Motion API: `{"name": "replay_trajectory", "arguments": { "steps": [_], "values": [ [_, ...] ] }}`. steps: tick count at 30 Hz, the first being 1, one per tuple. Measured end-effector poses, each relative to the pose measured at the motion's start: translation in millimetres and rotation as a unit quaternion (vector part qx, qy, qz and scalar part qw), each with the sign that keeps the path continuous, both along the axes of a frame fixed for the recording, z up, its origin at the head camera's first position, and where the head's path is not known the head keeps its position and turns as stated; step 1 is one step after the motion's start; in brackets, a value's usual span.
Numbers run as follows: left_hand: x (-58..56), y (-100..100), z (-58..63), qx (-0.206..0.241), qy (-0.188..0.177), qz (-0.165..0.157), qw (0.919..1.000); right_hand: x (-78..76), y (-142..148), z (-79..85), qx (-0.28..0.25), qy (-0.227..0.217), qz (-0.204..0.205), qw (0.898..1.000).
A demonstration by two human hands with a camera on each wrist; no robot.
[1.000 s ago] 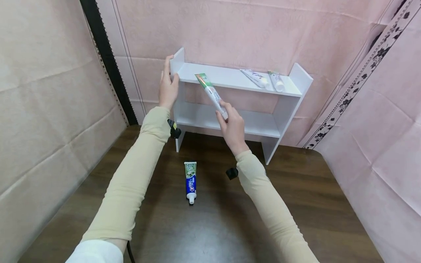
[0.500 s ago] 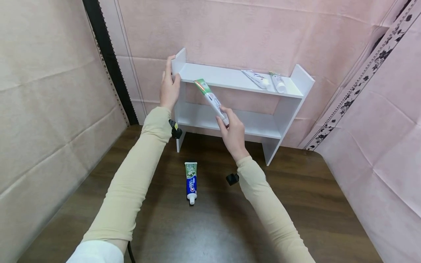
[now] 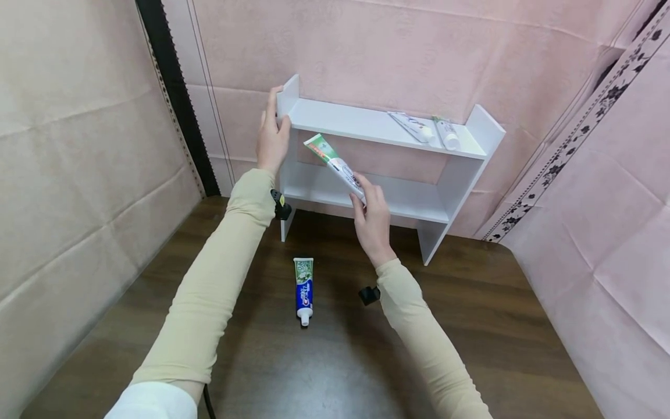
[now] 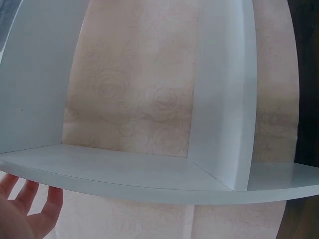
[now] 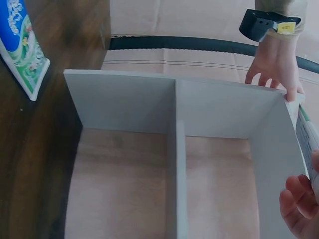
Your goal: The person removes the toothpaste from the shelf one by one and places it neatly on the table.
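Note:
My left hand (image 3: 273, 137) grips the left side panel of a white two-tier shelf (image 3: 335, 121) near its top. In the left wrist view its fingers (image 4: 52, 201) are at the panel's edge. My right hand (image 3: 374, 224) pinches a white and green toothpaste tube (image 3: 335, 163) at its lower end, the flat green end pointing up and left. That tube is held in front of the shelf, overlapping the gap between the two boards in the head view. A blue and green toothpaste tube (image 3: 303, 291) lies on the table, cap towards me.
Two white tubes, one nearer the middle (image 3: 412, 126) and one by the right panel (image 3: 446, 134), lie on the top board. The brown wooden table (image 3: 335, 361) carries the shelf at its back. Pink cloth (image 3: 387, 52) hangs close behind, with more cloth at both sides.
My right hand has come down slightly with the toothpaste tube, whose green end is lower and tilts more to the left. My left hand keeps its grip on the shelf.

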State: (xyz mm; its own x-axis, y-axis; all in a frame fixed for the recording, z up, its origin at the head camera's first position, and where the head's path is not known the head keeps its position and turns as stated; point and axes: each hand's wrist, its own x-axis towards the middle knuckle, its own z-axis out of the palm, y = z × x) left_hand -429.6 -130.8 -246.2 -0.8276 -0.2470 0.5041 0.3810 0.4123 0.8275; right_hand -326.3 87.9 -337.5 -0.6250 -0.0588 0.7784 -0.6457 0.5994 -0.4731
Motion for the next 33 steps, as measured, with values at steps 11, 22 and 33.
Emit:
{"name": "replay_trajectory", "arguments": {
  "steps": [11, 22, 33],
  "values": [
    [1.6, -1, -0.3, -0.001, -0.005, -0.002, 1.0, 4.4, 3, -26.0, 0.028, -0.045, -0.012, 0.999],
    [3.4, 0, 0.3, 0.009, -0.009, -0.004, 0.9999, 12.6, 12, -61.0, 0.051, -0.089, -0.035, 0.994],
    [4.3, 0, 1.6, 0.005, -0.009, -0.004, 0.9999, 20.0, 18, -85.4, 0.048, -0.116, -0.055, 0.991]
  ]
}}
